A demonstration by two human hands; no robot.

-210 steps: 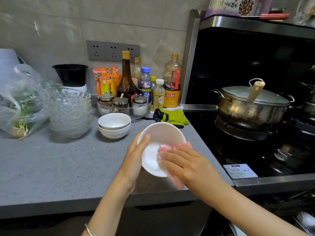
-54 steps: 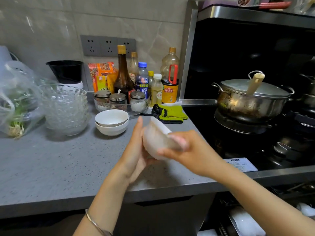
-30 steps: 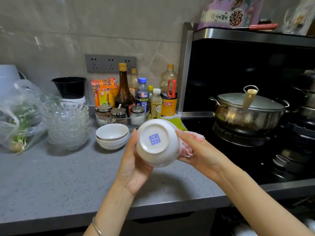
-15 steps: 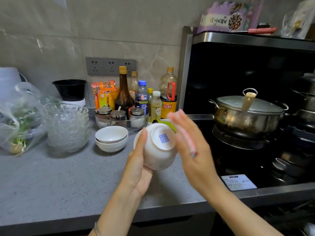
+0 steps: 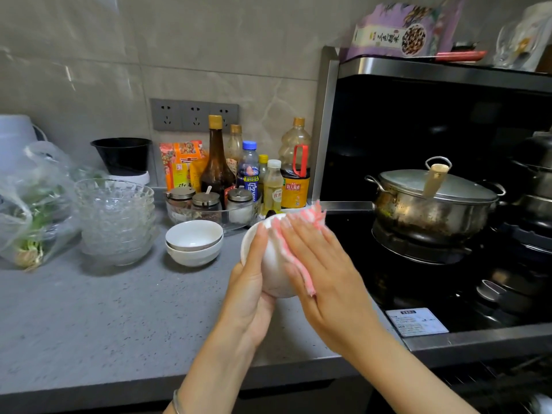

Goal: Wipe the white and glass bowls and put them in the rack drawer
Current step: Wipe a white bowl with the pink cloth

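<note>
The left hand (image 5: 254,282) gripped the bowl (image 5: 276,264) above the counter (image 5: 119,324); the right hand (image 5: 322,264), fingers flat, pressed the cloth (image 5: 310,222) on its outside; wiping was underway; next, probably, a firm carry to the unseen drawer.

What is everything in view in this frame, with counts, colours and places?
counter: one, grey, speckled, left half of the view.
bowl being wiped: one, white, centre.
cloth: one, pink, pressed on that bowl.
stacked bowls: two, white, on the counter left of centre.
glass bowls: one stack, clear, further left; number unclear.
bottles: about six, mixed colours, back of the counter.
jars: three, steel-lidded, in a glass dish before the bottles.
stove: one, black, right.
pot: one, steel, lidded, on the stove.
bag of greens: one, clear plastic, far left.
left hand: holds the bowl.
right hand: presses the cloth with flat fingers.
</note>
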